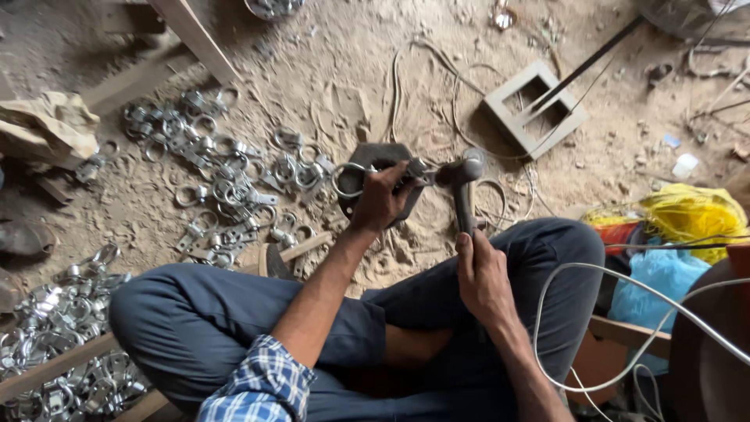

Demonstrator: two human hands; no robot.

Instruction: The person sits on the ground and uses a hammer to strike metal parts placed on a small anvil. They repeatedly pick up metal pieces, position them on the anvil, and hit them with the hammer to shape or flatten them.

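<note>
— Why is the left hand [380, 199] so far out in front of the knees?

— It has to pin the ring fitting [361, 178] on the dark iron block [383, 184] that sits on the dirt floor [328, 70]. The fingers are closed around the fitting's plate end, and the ring pokes out past the block's left edge, clear of the knuckles.

— And the right hand [483, 277]?

— Its fingers are wrapped tight low on the handle of the hammer [464, 187]. The head sits just right of the block, at the fitting's far end, so the left hand's fingers stay out of its way.

— What about all that metal left of the block?

— A scatter of the same fittings [226, 184] lies spread on the floor there, within the left arm's reach. A denser heap [55, 328] lies farther left, beyond the person's knee.

— Anything to the right of the block?

— A square metal frame [535, 109] up beyond it, a yellow bag [695, 215] farther right, and a white cable [594, 270] looping over the thigh. None of them touch the block.
</note>
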